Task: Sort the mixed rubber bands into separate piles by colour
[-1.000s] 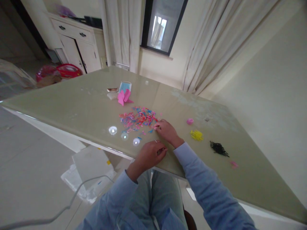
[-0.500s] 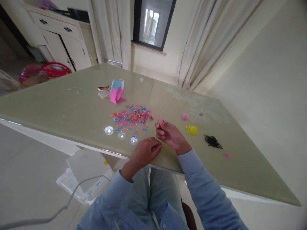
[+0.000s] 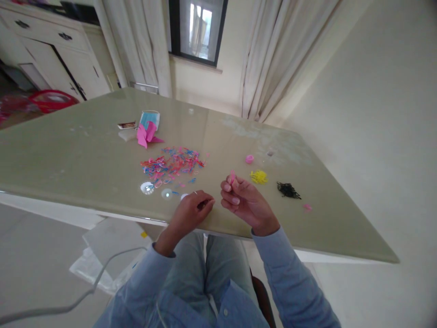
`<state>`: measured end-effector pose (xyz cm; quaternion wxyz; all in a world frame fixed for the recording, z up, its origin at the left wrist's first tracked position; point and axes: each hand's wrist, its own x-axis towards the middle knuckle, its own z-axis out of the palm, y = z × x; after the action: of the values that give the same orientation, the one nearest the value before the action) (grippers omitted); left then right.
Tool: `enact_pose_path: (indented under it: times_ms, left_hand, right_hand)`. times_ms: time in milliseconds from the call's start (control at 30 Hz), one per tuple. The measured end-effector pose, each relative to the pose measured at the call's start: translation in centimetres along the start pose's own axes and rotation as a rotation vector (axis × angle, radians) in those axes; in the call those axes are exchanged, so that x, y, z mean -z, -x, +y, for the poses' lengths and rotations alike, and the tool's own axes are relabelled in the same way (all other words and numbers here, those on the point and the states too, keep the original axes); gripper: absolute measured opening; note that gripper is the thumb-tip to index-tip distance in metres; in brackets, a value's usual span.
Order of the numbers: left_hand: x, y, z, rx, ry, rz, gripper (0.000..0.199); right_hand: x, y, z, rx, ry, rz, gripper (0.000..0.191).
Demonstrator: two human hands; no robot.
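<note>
Pinches a small pink piece [image 3: 232, 176] in the right hand [image 3: 246, 200], between thumb and forefinger. Looks slim and bright pink, with a narrow free end; too small to make out in exact shape, and partly hidden lower down by the thumb. Points free end up out of the fingertips, upward in the picture. Runs close to upright along its long axis, in line with the gap between thumb and forefinger; cannot tell any lean toward or away from the camera. Sits over the near part of the bench [image 3: 85, 159], between the mixed pile [image 3: 173, 164] of red, pink and blue bits to the left and the yellow pile [image 3: 259, 176] to the right, apart from both. Shows right grip closed on the pink piece, with other fingers curled in below. Shows left hand [image 3: 191, 210] loosely curled at the near edge, just beside the right hand but not touching, with a ring [image 3: 195, 192] on one finger; cannot tell whether left grip holds anything. Also shows, farther right, a black pile [image 3: 288, 190] and some pale pink bits [image 3: 307, 207], plus a round pink item [image 3: 249, 159] behind the yellow pile.
</note>
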<state>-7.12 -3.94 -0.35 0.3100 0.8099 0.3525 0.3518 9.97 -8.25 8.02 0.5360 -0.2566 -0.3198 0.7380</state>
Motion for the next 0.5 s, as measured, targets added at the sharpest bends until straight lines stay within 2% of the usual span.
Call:
enact_pose_path:
  times_ms: [100, 200, 367, 500]
  left_hand:
    - [0.1, 0.0, 0.0, -0.004, 0.006, 0.001, 0.016]
    - [0.2, 0.2, 0.0, -0.008, 0.007, 0.000, 0.018]
    - [0.3, 0.2, 0.2, -0.015, -0.005, 0.003, 0.021]
    - [0.3, 0.2, 0.3, -0.019, -0.021, -0.001, 0.022]
  right_hand:
    - [1.1, 1.5, 0.1, 0.024, 0.061, 0.083, 0.018]
    - [2.9, 3.6, 0.2, 0.054, 0.158, 0.225, 0.021]
    - [6.6, 7.7, -0.5, 0.136, 0.405, 0.541, 0.029]
    - [9.8, 11.0, -2.2, 0.211, 0.750, 0.829, 0.033]
